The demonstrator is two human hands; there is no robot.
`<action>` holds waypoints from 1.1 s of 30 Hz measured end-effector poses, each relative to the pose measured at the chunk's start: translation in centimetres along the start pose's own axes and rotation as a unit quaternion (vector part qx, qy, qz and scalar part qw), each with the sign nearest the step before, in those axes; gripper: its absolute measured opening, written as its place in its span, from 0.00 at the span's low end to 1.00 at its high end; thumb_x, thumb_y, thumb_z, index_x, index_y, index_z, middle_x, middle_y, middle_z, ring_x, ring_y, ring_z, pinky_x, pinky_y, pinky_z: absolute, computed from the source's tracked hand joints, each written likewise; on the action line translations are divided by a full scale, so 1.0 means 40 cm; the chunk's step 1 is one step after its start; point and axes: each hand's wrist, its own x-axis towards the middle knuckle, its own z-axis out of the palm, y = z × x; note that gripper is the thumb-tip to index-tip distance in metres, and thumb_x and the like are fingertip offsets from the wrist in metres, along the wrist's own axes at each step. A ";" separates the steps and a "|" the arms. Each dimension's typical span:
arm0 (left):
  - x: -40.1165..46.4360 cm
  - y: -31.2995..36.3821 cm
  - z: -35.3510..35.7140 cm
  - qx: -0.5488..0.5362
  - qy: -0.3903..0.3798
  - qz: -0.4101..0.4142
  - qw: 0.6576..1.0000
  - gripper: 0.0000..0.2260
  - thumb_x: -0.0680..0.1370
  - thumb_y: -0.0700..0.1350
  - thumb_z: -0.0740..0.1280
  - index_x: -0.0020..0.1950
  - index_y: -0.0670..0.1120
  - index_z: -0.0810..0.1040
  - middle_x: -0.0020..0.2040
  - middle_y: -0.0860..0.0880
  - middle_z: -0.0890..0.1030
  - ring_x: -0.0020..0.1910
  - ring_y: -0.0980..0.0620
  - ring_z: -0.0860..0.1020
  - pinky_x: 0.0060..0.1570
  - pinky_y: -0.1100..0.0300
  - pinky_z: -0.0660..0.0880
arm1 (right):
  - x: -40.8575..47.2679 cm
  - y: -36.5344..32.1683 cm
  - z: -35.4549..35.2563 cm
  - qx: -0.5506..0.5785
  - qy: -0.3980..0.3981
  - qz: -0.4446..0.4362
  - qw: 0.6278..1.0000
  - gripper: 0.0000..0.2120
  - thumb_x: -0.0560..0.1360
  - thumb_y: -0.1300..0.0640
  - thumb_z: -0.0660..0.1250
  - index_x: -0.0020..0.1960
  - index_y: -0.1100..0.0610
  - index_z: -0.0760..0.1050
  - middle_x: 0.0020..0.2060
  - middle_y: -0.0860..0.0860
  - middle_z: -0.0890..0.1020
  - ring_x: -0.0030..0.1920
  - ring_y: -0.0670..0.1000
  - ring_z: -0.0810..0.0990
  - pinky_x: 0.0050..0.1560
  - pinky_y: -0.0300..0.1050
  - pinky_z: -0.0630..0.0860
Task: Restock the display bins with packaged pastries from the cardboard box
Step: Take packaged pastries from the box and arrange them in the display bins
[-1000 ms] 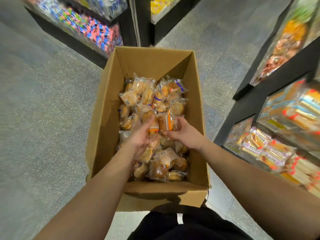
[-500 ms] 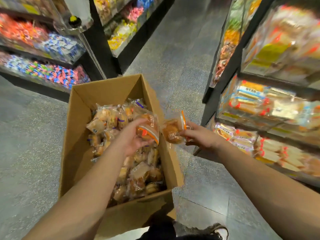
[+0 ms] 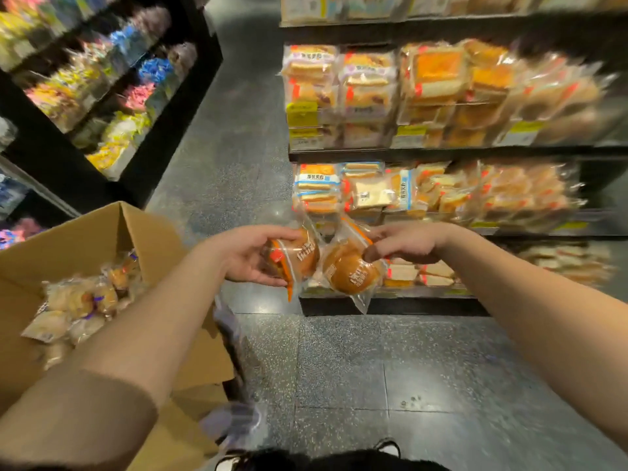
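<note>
**Placing Pastries in the Bin**

Left hand (image 3: 249, 256) grips one pastry (image 3: 297, 258); right hand (image 3: 402, 244) pinches a second pastry (image 3: 350, 271) by its wrapper. Both hang before the lowest bin (image 3: 424, 273), well clear of the box (image 3: 102, 232). Lower each flat onto existing stock; avoid crushing.

Cardboard box (image 3: 102, 239) at eight o'clock with packaged pastries (image 3: 78, 300) inside, display shelves (image 3: 441, 154) at one o'clock, candy shelves (image 3: 102, 96) at ten o'clock, aisle floor (image 3: 373, 368) between, two held pastries (image 3: 326, 263) side by side at centre, before the lowest shelf.
</note>
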 end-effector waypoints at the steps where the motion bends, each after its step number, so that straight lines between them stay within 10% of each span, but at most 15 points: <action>1: 0.014 0.023 0.053 0.029 -0.021 -0.013 0.999 0.25 0.66 0.52 0.76 0.60 0.45 0.79 0.56 0.41 0.84 0.57 0.39 0.82 0.60 0.42 0.77 | -0.044 0.018 -0.029 -0.007 0.000 -0.007 1.000 0.23 0.68 0.47 0.72 0.55 0.63 0.78 0.45 0.52 0.79 0.48 0.51 0.74 0.54 0.49 0.68; 5: 0.065 0.111 0.264 0.104 -0.084 -0.025 0.991 0.17 0.68 0.53 0.73 0.52 0.46 0.80 0.51 0.41 0.84 0.60 0.35 0.79 0.65 0.38 0.71 | -0.208 0.086 -0.123 0.002 -0.014 -0.017 1.000 0.06 0.76 0.61 0.67 0.53 0.56 0.77 0.43 0.42 0.83 0.45 0.41 0.80 0.50 0.36 0.74; 10: 0.130 0.194 0.468 0.103 -0.144 0.004 0.984 0.08 0.72 0.46 0.73 0.49 0.45 0.84 0.53 0.41 0.83 0.57 0.35 0.80 0.62 0.35 0.73 | -0.359 0.200 -0.208 0.057 0.029 -0.008 0.998 0.09 0.78 0.61 0.66 0.57 0.54 0.76 0.50 0.52 0.81 0.51 0.53 0.78 0.56 0.53 0.72; 17: 0.223 0.300 0.641 0.253 -0.264 0.041 0.930 0.27 0.63 0.50 0.80 0.58 0.43 0.79 0.52 0.45 0.85 0.49 0.47 0.85 0.50 0.54 0.82 | -0.502 0.294 -0.309 0.100 0.092 0.054 0.989 0.12 0.76 0.59 0.69 0.58 0.58 0.71 0.49 0.58 0.77 0.49 0.57 0.76 0.53 0.51 0.73; 22: 0.316 0.392 0.754 0.455 -0.296 0.111 0.833 0.43 0.61 0.65 0.79 0.72 0.50 0.70 0.68 0.49 0.77 0.65 0.49 0.78 0.70 0.51 0.70 | -0.568 0.316 -0.410 0.085 0.106 0.098 0.986 0.16 0.78 0.59 0.68 0.64 0.52 0.71 0.54 0.52 0.82 0.52 0.50 0.83 0.57 0.45 0.79; 33: 0.565 0.716 0.817 0.394 -0.297 0.102 0.864 0.32 0.59 0.45 0.78 0.63 0.47 0.75 0.52 0.46 0.86 0.51 0.47 0.84 0.53 0.55 0.80 | -0.620 0.418 -0.851 0.203 0.209 0.148 0.945 0.33 0.70 0.58 0.77 0.70 0.63 0.67 0.52 0.61 0.76 0.51 0.59 0.76 0.42 0.44 0.79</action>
